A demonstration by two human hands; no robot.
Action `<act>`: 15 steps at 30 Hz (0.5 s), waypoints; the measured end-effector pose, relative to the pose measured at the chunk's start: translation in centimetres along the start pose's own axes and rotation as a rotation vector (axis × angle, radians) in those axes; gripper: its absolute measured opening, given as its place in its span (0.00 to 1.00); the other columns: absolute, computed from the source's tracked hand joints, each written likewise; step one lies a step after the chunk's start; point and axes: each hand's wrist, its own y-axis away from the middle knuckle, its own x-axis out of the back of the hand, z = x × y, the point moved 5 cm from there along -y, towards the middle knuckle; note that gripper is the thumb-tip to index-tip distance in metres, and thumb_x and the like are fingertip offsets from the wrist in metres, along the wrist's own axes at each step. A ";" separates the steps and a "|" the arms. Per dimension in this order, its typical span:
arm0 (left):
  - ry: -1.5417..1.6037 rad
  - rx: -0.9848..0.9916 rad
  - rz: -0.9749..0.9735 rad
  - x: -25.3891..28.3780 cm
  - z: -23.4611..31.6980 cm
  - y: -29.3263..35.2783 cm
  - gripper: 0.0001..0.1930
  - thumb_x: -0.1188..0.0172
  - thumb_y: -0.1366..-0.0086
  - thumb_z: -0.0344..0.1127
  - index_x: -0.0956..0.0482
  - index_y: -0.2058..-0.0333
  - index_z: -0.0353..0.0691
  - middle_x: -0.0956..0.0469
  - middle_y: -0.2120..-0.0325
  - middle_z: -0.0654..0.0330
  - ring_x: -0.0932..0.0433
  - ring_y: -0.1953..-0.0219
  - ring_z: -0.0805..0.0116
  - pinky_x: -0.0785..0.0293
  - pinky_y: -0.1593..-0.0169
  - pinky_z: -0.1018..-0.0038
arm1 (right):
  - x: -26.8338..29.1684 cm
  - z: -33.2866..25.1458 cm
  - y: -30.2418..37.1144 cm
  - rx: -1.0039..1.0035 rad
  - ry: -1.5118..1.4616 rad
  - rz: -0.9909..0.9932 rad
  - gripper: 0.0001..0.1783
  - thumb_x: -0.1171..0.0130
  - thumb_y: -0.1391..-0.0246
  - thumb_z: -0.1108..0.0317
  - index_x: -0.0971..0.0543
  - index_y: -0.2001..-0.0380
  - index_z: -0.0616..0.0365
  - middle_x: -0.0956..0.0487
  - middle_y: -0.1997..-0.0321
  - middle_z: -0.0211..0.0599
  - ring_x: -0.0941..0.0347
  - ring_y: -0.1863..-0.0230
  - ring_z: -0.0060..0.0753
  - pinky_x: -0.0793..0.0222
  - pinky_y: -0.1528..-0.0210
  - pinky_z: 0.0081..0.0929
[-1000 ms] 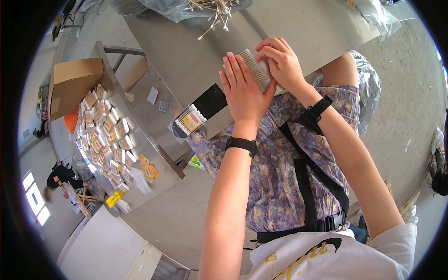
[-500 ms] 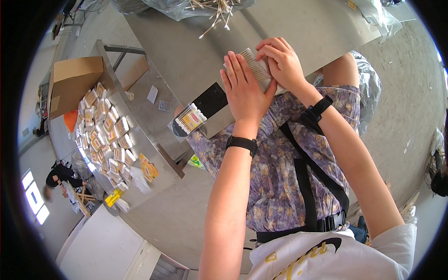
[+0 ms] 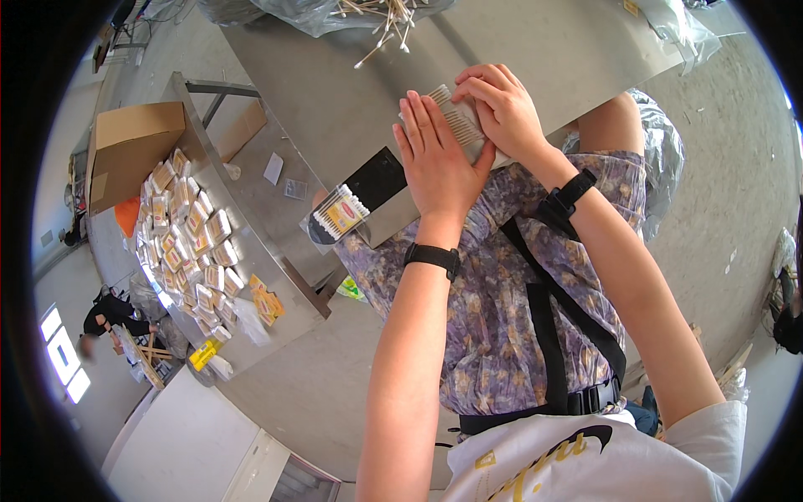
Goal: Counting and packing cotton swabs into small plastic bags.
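Observation:
A row of cotton swabs (image 3: 457,119) lies side by side on the metal table, with pale or clear wrapping at its right side. My left hand (image 3: 437,163) rests flat over the row's left part, fingers stretched out. Against the right side, my right hand (image 3: 504,111) has its fingers bent and closed in at the swabs; what its fingertips grip is hidden. To the left of my left hand is a black flat pad (image 3: 374,177). A clear pack of cotton swabs (image 3: 341,214) with a yellow and red label sits at the pad's near end.
Loose swabs (image 3: 387,25) spill from a grey plastic bag (image 3: 301,15) at the table's far edge. On a side table at left, many packed swab boxes (image 3: 188,226) are heaped by a cardboard box (image 3: 138,151). Another person (image 3: 117,314) is farther left.
Both hands have shifted very slightly up and left along with the swab row. Their grip looks the same.

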 end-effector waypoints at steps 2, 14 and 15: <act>0.006 0.000 0.001 0.0 -0.1 0.0 0.52 0.44 0.39 0.65 0.46 0.33 0.23 0.47 0.31 0.35 0.51 0.26 0.43 0.52 0.27 0.50 | 0.0 -0.1 0.0 -0.011 0.000 0.018 0.09 0.46 0.51 0.79 0.20 0.71 0.52 0.21 0.55 0.29 0.26 0.50 0.38 0.27 0.47 0.36; 0.052 -0.018 -0.009 0.0 -0.2 0.1 0.51 0.45 0.37 0.66 0.45 0.33 0.23 0.49 0.30 0.34 0.52 0.27 0.40 0.54 0.27 0.48 | -0.9 -0.2 -2.8 0.006 -0.030 -0.089 0.02 0.37 0.49 0.69 0.17 0.71 0.50 0.21 0.56 0.27 0.28 0.48 0.35 0.30 0.45 0.35; 0.055 -0.022 -0.007 0.0 -0.1 0.2 0.51 0.45 0.37 0.66 0.45 0.33 0.23 0.49 0.30 0.34 0.52 0.27 0.40 0.54 0.27 0.48 | -0.6 0.1 -3.4 0.028 0.046 -0.070 0.02 0.37 0.50 0.68 0.17 0.71 0.50 0.21 0.56 0.27 0.28 0.48 0.35 0.31 0.45 0.35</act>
